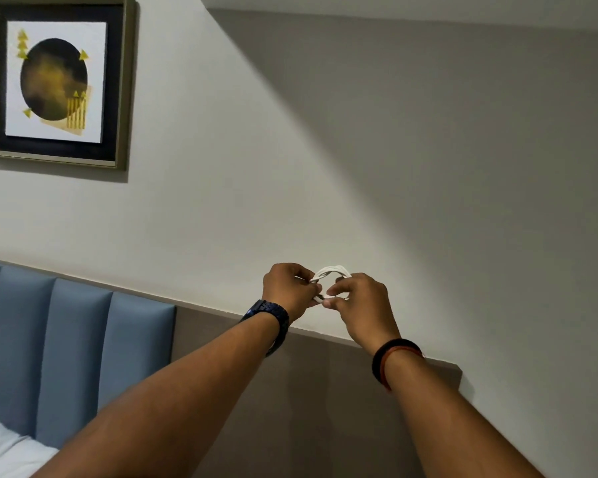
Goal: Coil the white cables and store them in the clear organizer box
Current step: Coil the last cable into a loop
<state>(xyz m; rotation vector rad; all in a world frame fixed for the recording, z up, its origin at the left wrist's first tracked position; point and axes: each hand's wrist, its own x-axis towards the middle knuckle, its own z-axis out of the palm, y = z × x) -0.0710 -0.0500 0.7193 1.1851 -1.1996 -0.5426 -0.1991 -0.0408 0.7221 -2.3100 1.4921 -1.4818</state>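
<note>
Evidently the step in hand is finishing off a coil, which means fixing the loose end so the loops hold together. At the far left a framed picture (pixel 54 81) hangs on the wall above a blue padded headboard (pixel 66 357), and both arms reach up in front of the wall to the right of these.

To do this well, I judge, the left hand (pixel 289 288) should pin the bundle where the loops cross while the other hand leads the tail around it. The wrap should be snug, but not so tight that the wire kinks near its plug. Loops of even size will lie flatter in the organizer box (which is nowhere in view).

The left hand's fingers are curled, and its thumb and fingertips pinch the left side of the white cable (pixel 332 271). The cable is a small ring of several loops held in the air between the two hands. Something short pokes out under the left thumb, perhaps the plug end, but it is too small to tell.

The right hand (pixel 359 305) pinches the lower right of the ring between thumb and forefinger, with its other fingers curled behind.
</note>
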